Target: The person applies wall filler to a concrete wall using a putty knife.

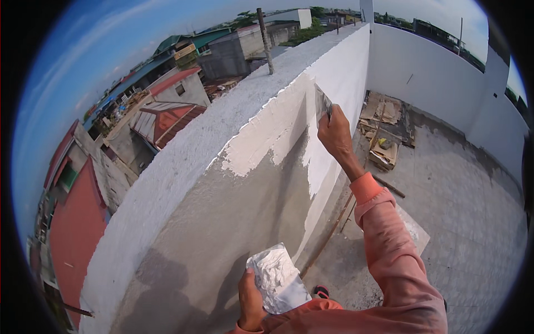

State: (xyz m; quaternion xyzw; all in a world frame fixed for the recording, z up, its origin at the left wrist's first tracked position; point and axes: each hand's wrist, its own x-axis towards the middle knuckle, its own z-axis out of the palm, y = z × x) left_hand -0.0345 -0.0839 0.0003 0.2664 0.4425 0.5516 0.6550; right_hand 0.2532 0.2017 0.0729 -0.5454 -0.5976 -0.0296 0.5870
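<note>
White putty point(250, 153), head view: spread over part of the parapet wall point(222, 217) | putty knife point(321, 100) gripped by the right hand point(335, 133), blade held at the wall near its top edge | flat plate point(292, 296), putty-heaped, clasped by the left hand point(251, 300) before the wall's bare grey part | hands well apart

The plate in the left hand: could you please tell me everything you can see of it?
The flat plate looks roughly rectangular and pale grey, its material unclear. Ridged white paste covers its upper part; below is a smoother, thinly smeared area. It slants at lower middle, the left hand gripping its left edge.
</note>
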